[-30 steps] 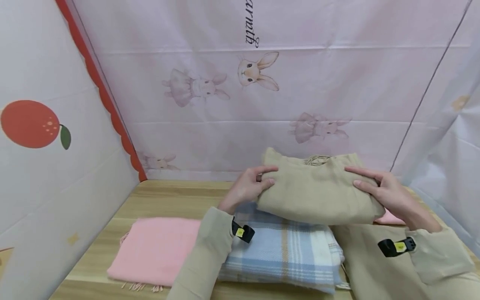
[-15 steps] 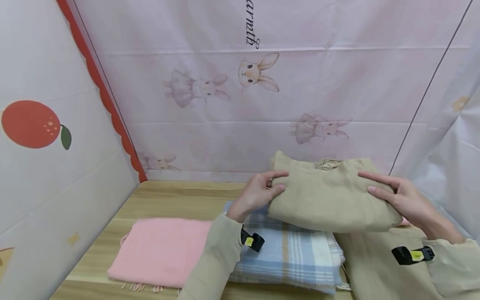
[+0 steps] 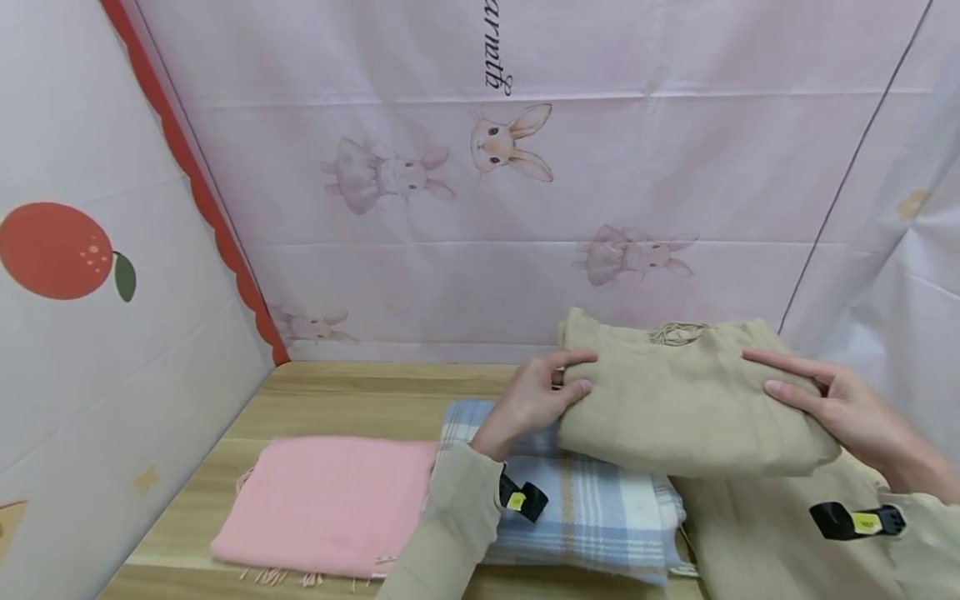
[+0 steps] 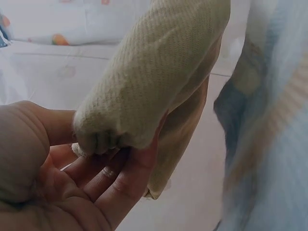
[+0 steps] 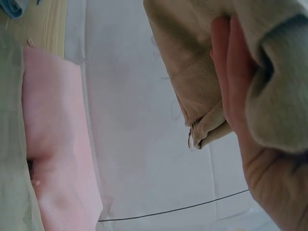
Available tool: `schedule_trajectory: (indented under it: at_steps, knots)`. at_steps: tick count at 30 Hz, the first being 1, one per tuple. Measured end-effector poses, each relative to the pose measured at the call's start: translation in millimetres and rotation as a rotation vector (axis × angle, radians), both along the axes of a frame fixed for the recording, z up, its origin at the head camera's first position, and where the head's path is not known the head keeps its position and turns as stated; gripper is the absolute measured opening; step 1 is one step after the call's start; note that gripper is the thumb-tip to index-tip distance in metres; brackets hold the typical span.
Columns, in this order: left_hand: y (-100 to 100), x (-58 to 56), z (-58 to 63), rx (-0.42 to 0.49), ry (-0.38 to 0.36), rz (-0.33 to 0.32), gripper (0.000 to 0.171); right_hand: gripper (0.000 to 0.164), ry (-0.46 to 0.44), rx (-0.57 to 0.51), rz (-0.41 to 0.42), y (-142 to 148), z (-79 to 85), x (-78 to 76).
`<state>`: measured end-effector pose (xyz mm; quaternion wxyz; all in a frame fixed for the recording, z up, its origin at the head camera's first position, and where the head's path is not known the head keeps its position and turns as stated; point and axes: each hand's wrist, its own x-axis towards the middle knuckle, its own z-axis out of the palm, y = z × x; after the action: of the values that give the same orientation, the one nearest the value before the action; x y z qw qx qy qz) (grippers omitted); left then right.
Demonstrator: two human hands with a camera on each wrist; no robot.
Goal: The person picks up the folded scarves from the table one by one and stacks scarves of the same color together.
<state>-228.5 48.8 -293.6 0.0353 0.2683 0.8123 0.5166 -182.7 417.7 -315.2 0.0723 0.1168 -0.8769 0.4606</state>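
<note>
While a wooden table [image 3: 352, 400] is spread with folded textiles, one more is held above it. Four folded pieces are counted in the head view: one beige scarf lying flat [image 3: 757, 542] at the right front, one blue plaid scarf [image 3: 600, 508] in the middle, one pink scarf [image 3: 330, 504] at the left, and one folded beige scarf [image 3: 690, 408] raised over the plaid one and the flat beige one. A further strip of pink cloth [image 5: 53, 144] is seen in the right wrist view beside the table edge. Three bunny-print sheets are hung as walls around the table, and one orange fruit print [image 3: 56, 250] is shown on the left sheet. The raised beige scarf is gripped at its left end by the left hand [image 3: 536, 400], thumb on top and fingers curled beneath. Its right end is clasped by the right hand [image 3: 840, 408], fingers laid across the top and the thumb tucked under. Two hands are counted, each wearing one black wrist strap.
</note>
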Motion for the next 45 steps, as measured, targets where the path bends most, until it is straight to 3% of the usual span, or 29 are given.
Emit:
schedule_trajectory:
  at_steps: [10,21,32,45]
  knots:
    - [12.0,6.7,-5.2,-0.007,-0.011,0.015,0.037,0.046,0.016,-0.040,0.000,11.6,-4.4,6.5]
    - [26.4,15.6,-9.4,-0.008,-0.035,-0.028,0.038,0.046,0.032,0.026,-0.072,28.8,-10.0,19.4]
    - [38.9,22.5,-17.5,0.006,-0.059,-0.025,0.038,0.049,0.041,-0.036,-0.069,43.0,-23.4,26.4]
    - [54.0,32.4,-23.2,0.031,-0.070,-0.043,0.042,0.052,0.152,-0.053,-0.057,61.3,-37.8,34.8]
